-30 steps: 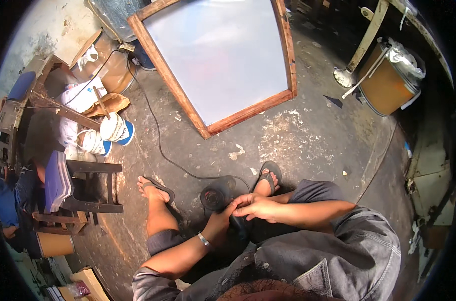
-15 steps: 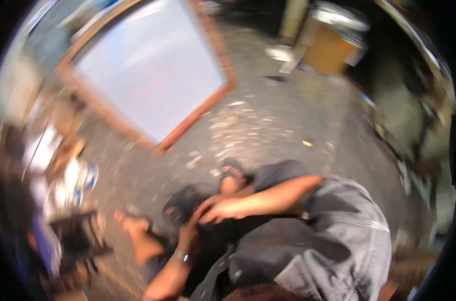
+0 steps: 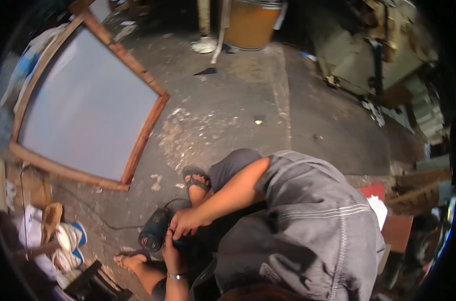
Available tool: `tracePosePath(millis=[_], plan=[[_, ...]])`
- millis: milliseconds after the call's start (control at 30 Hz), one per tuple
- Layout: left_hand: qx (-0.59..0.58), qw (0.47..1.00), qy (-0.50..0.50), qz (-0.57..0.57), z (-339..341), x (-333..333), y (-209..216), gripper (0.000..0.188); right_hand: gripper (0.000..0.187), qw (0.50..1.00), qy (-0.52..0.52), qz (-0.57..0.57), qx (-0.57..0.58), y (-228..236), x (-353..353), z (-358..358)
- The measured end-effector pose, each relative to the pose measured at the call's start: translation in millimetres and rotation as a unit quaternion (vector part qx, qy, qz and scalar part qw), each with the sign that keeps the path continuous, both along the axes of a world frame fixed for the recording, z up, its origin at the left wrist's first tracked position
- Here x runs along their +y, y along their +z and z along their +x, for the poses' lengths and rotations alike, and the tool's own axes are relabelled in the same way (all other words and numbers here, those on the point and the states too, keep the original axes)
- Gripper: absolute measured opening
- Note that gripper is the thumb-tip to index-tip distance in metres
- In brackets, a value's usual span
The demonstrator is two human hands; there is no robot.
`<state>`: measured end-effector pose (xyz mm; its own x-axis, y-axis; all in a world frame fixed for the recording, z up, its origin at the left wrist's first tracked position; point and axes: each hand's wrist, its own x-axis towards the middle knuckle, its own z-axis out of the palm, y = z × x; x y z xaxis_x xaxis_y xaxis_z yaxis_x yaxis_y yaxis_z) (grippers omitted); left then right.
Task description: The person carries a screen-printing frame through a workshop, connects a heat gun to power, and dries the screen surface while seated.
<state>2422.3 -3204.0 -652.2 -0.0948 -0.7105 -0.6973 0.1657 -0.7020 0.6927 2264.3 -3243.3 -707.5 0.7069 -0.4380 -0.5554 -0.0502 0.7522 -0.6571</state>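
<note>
My right hand [image 3: 185,223] comes in across my lap and meets my left hand [image 3: 171,251], which has a metal band at the wrist. The fingers of both are closed and pressed together at the tips, and what they pinch is hidden or too small to name. Just left of them, a black cylindrical portable speaker [image 3: 155,230] lies tilted on the floor between my feet, close to the fingers. Whether they touch it I cannot tell. A thin dark cable [image 3: 120,227] runs over the floor to the speaker.
A wood-framed pale panel [image 3: 87,110] covers the floor at far left. An orange-brown drum [image 3: 250,25] stands at the back beside a pole [image 3: 204,25]. Paint tubs [image 3: 72,236] and clutter crowd the left, boards and scrap the right. Pale flakes litter the concrete floor [image 3: 228,105].
My view has swung, so the panel, drum and hands now appear further left. The blur has cleared. My hands stay together beside the speaker.
</note>
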Motion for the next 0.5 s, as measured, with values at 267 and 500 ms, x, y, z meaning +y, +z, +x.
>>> tracePosePath(millis=[267, 500], plan=[[0.015, 0.996, -0.075, -0.05, 0.6, 4.1, 12.4, 0.031, 0.052, 1.0, -0.019, -0.009, -0.018, 7.3, 7.0, -14.8], [0.097, 0.995, 0.013, 0.002, 11.9, 9.1, -10.4, 0.028, 0.05, 1.0, 0.012, 0.01, -0.014, 27.7, 3.3, -11.3]])
